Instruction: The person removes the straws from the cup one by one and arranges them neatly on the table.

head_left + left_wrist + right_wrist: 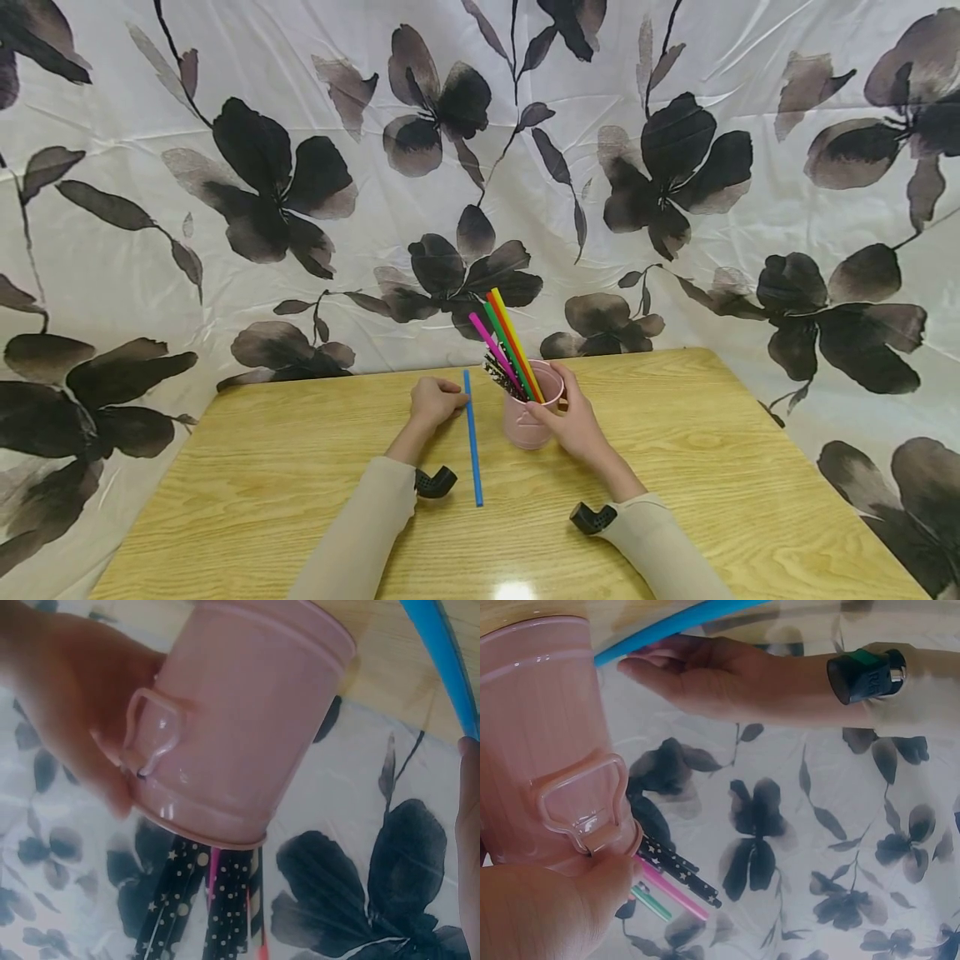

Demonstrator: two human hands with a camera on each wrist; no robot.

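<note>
A slim blue straw-like stick point(472, 450) runs lengthwise over the table. Toward its far end my left hand point(437, 402) pinches it between thumb and fingers. My right hand point(573, 421) grips the pink cup point(527, 427), thumb at the near side of the rim and fingers round the right. The cup stands upright just right of the blue stick. Out of its mouth lean pink, green, orange and yellow sticks point(510, 342), along with black ones point(225, 900) patterned in white dots and stars. A small wire handle point(585, 799) shows on the cup's side.
The light wood table point(285, 467) ends at a back edge close behind the cup. Beyond it hangs a white cloth point(555, 275) printed with dark flowers. Black wrist devices point(435, 482) sit at both cuffs.
</note>
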